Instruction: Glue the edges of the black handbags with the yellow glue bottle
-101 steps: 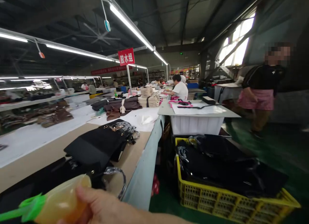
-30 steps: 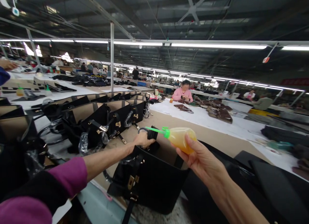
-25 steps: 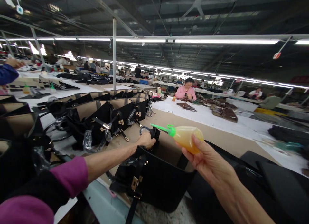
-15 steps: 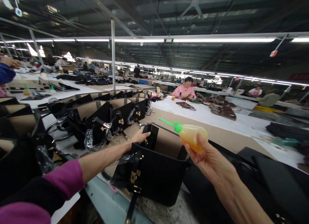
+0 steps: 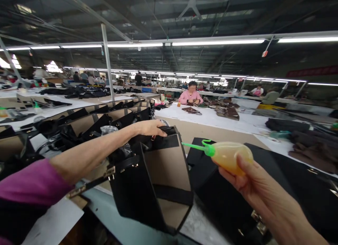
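Note:
A black handbag (image 5: pixel 132 195) with a beige lining and gold buckles stands tilted before me, its open top turned toward my right side. My left hand (image 5: pixel 151 128) grips the far upper edge of this bag, thumb over the rim. In my right hand (image 5: pixel 245 171) is a squeeze bottle (image 5: pixel 229 155) of yellow-orange liquid, with a green cap and a long thin green nozzle. The nozzle points left, and its tip appears close to the bag's upper right edge; whether they touch I cannot tell.
Several similar black bags (image 5: pixel 79 127) stand in rows at the left. Flat black bag pieces (image 5: pixel 224 188) with metal fittings lie at the right. Across the white-covered table (image 5: pixel 171 113), a person in pink (image 5: pixel 190 95) sits near brown pieces (image 5: pixel 228 111). A metal post (image 5: pixel 107 61) rises behind the bags.
My left hand has turned and tipped the bag, so its lined opening now faces right. The bottle has moved right in the view, still in my right hand. The camera view has swung rightward.

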Motion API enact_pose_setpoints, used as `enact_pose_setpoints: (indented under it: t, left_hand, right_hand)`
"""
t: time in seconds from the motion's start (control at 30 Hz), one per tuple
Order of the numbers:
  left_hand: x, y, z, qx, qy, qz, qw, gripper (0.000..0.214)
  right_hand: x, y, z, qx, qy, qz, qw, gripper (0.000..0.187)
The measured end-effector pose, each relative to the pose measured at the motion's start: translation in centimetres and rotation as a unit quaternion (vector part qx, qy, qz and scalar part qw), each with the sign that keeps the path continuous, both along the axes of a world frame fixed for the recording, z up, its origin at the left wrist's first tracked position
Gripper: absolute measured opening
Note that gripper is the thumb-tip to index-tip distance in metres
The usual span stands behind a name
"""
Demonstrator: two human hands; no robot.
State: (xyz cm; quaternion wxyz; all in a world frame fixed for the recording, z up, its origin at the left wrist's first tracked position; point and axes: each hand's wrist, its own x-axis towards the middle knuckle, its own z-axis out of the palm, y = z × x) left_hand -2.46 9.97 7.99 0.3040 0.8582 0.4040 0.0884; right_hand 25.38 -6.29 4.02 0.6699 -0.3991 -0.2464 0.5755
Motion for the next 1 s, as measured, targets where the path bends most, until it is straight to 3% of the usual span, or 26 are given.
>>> enact_pose_setpoints:
  t: [0.07, 0.13, 0.27, 0.47, 0.7, 1.0]
  left_hand:
    - [1.5, 0.2, 0.6, 0.005, 0.074, -0.045, 0.996, 0.014]
    - [2.9, 0.3, 0.2, 0.006, 0.13, -0.063, 0.99, 0.012]
    - [4.9, 0.2, -2.5, -0.006, 0.192, -0.079, 0.978, 0.01]
    - [5.3, 1.1, -5.9, -0.012, 0.189, -0.101, 0.977, 0.008]
    - [5.5, 1.7, -6.3, -0.015, 0.193, -0.124, 0.973, 0.016]
    - [5.6, 1.9, -6.5, -0.006, 0.214, -0.136, 0.967, 0.022]
  right_hand:
    - [0.6, -0.6, -0.6, 0.025, -0.061, 0.006, 0.998, 0.053]
    - [0.8, -1.0, -1.3, 0.045, -0.112, 0.014, 0.993, 0.049]
    - [0.6, -1.1, -2.9, 0.072, -0.191, 0.0, 0.979, 0.052]
    - [1.1, -1.0, -4.2, 0.083, -0.324, -0.06, 0.94, 0.061]
    - [0.8, 0.0, -5.1, 0.112, -0.401, -0.076, 0.906, 0.048]
    - [0.7, 1.1, -5.7, 0.127, -0.425, -0.08, 0.893, 0.046]
